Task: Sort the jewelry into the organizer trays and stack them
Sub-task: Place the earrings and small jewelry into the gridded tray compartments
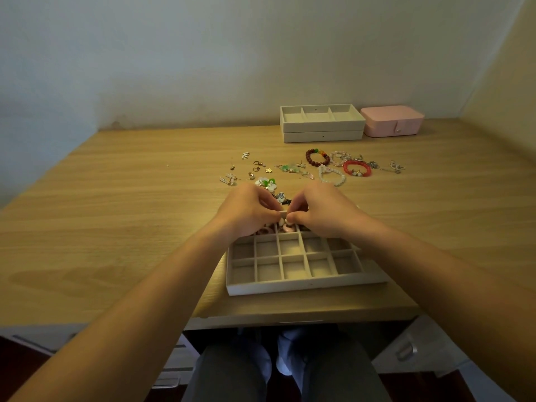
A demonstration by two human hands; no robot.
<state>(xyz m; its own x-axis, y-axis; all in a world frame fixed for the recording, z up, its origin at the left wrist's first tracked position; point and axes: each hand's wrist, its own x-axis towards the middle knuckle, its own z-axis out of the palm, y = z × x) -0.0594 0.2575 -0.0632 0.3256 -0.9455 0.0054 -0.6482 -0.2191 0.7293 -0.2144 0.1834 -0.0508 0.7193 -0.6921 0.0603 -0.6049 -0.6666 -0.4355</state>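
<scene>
Pink piece (pixel 288 226) sits between our fingertips: left hand (pixel 249 211) and right hand (pixel 320 214) meet, curled, over the tray (pixel 304 282), seemingly both pinching it.

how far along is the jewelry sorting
Early. A few pieces sit in the grid tray's far row; both hands work a small pink piece there. Bracelets and earrings remain loose on the table, and the grid tray is not yet stacked on the far trays.

A pale gridded tray (pixel 301 265) lies flat nearest the person, its near compartments bare. Two more trays (pixel 322 123) sit stacked at the back. Bracelets (pixel 336 165) and earrings (pixel 255 169) lie scattered between.
</scene>
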